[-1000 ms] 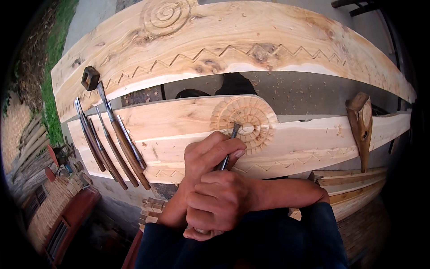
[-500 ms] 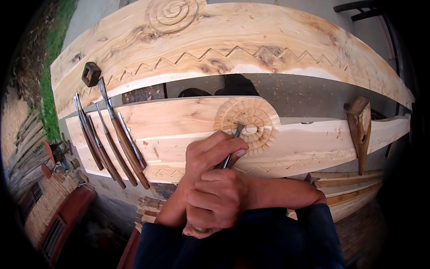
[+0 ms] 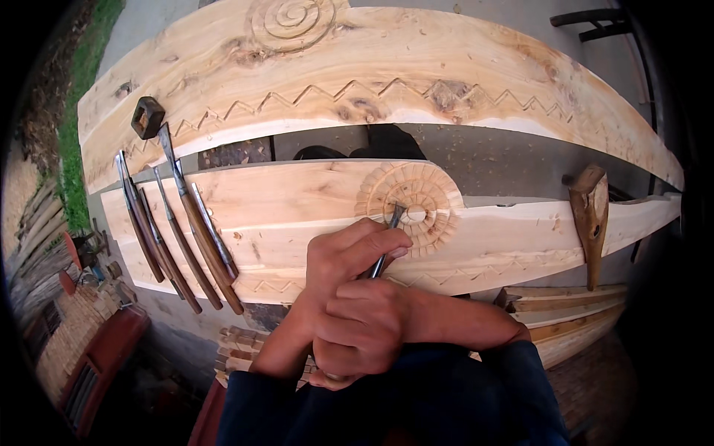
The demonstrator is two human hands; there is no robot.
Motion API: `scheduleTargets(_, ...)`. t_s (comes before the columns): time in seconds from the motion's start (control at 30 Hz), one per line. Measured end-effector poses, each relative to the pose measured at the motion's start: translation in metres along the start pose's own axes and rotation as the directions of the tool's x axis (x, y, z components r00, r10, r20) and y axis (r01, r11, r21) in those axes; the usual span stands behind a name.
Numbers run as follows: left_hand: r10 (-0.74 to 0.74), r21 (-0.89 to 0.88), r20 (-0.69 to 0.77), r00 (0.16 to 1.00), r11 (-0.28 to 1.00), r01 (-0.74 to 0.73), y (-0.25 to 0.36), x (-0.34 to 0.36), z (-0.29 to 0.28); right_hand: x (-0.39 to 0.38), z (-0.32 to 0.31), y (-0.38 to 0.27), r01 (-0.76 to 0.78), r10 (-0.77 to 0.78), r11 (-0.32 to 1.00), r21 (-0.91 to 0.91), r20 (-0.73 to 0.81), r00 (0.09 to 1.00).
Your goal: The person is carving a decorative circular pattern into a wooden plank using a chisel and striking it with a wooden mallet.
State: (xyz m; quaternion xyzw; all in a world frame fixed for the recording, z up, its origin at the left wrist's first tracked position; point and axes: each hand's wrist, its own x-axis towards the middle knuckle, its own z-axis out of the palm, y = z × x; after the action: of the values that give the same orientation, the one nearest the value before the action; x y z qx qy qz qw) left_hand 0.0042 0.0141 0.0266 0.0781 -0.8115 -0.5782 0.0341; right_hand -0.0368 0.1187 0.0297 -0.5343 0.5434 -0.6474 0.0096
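A chisel with a dark metal blade slants across the near board. Its tip rests near the centre of a round carving, made of rings of small cut blocks. My left hand is closed round the blade, with thumb and forefinger not far behind the tip. Just below it, my right hand wraps the chisel's handle in a fist, which hides most of the handle. The two hands touch. A zigzag line is cut along the board's near edge, partly behind my hands.
Several wood-handled chisels lie at the board's left end, beside a dark square block. On the right rests a wooden mallet-like tool. Beyond a gap is a longer board carved with a spiral and zigzag. Stacked timber stands near right.
The whole view has shifted slightly, with the loose chisels and the mallet-like tool a little further left. Both hands keep their grip, and the chisel tip stays at about the same spot on the carving.
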Motion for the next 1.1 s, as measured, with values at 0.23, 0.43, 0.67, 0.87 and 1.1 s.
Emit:
scheduleTargets(0.23, -0.065, -0.051, -0.016, 0.998, 0.997, 0.064, 0.002, 0.002, -0.006, 0.015, 0.006, 0.003, -0.053, 0.053, 0.998, -0.022, -0.007, 0.999)
scheduleTargets(0.43, -0.053, -0.003, 0.024, 0.998, 0.999, 0.053, 0.004, 0.001, -0.004, -0.001, -0.002, -0.001, -0.029, 0.03, 0.999, -0.017, 0.017, 0.999)
scheduleTargets(0.67, 0.298, 0.048, -0.117, 0.947, 0.955, -0.294, -0.002, -0.007, 0.007, -0.001, -0.001, -0.018, 0.136, -0.134, 0.972, -0.192, 0.024, 0.991)
scheduleTargets(0.87, 0.241, 0.189, -0.194, 0.951, 0.961, -0.204, -0.008, -0.028, 0.012, -0.009, -0.009, -0.02, 0.05, -0.052, 0.998, 0.026, 0.063, 0.997)
scheduleTargets(1.1, 0.28, 0.265, -0.134, 0.951, 0.935, -0.238, -0.006, -0.025, 0.012, -0.004, -0.023, -0.017, 0.016, -0.021, 0.993, 0.117, 0.041, 0.999)
